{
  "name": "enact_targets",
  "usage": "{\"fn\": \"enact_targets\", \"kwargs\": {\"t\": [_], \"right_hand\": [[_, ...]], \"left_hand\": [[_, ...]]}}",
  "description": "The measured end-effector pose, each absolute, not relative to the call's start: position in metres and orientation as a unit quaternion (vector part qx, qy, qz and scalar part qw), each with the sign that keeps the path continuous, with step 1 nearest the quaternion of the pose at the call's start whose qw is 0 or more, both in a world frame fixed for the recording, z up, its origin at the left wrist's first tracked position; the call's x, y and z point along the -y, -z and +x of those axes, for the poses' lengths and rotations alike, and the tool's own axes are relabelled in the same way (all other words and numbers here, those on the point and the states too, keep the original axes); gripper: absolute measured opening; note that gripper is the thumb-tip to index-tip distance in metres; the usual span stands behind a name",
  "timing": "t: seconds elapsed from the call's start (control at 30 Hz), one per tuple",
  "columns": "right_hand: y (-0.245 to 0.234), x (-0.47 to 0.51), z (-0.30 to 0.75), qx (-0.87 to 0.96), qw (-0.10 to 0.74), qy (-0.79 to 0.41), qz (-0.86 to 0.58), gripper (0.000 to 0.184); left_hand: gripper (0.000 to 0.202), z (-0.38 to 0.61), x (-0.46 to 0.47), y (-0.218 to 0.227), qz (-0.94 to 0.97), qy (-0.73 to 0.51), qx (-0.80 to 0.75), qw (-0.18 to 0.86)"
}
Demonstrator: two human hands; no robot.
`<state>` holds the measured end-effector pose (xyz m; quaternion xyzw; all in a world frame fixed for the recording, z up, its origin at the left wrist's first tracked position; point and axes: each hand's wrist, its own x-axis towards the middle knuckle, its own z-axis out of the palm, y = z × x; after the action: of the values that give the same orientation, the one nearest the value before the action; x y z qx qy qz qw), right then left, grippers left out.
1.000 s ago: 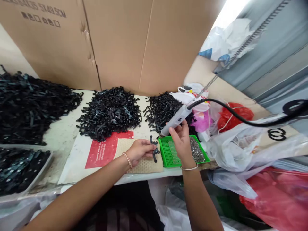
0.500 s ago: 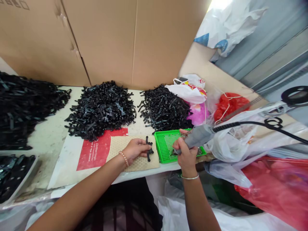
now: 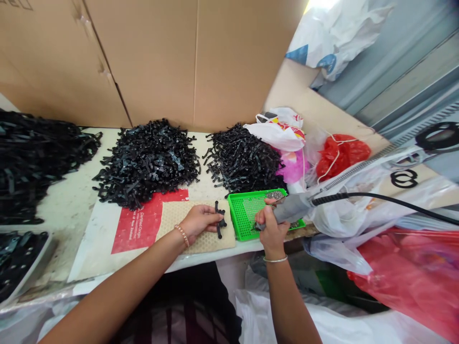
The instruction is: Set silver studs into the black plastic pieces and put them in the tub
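Observation:
My left hand (image 3: 199,220) pinches a small black plastic piece (image 3: 219,222) and holds it down on a beige perforated mat (image 3: 211,240). My right hand (image 3: 269,224) is wrapped round a grey corded hand tool (image 3: 292,208), its tip pointing down into a green mesh tray (image 3: 247,212) that holds small metal bits. The tool's black cord (image 3: 387,199) runs off to the right. The tray sits just right of the mat.
Two heaps of black plastic pieces (image 3: 147,160) (image 3: 245,160) lie behind the mat, and a larger heap (image 3: 32,157) is at far left. A tray of black parts (image 3: 17,258) sits at lower left. Cardboard sheets (image 3: 179,57) stand behind. Plastic bags (image 3: 376,210) crowd the right.
My right hand swung the tool from tip-up above the tray to tip-down inside the tray. My left hand kept the black piece on the mat. The view shifted slightly.

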<state>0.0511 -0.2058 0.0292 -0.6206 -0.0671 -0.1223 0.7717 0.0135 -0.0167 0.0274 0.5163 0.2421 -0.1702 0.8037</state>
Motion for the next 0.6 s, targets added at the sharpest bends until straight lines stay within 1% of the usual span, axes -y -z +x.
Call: {"fn": "enact_targets", "kwargs": {"t": [0.27, 0.6], "right_hand": [[-0.0257, 0.2063, 0.0546, 0.069, 0.776, 0.128, -0.614, 0.028], [-0.0218, 0.2087, 0.0569, 0.086, 0.759, 0.132, -0.632, 0.028]], "left_hand": [[0.022, 0.0127, 0.0168, -0.0261, 0.512, 0.166, -0.23, 0.811], [0.015, 0.0139, 0.0177, -0.0276, 0.525, 0.165, -0.254, 0.795]]}}
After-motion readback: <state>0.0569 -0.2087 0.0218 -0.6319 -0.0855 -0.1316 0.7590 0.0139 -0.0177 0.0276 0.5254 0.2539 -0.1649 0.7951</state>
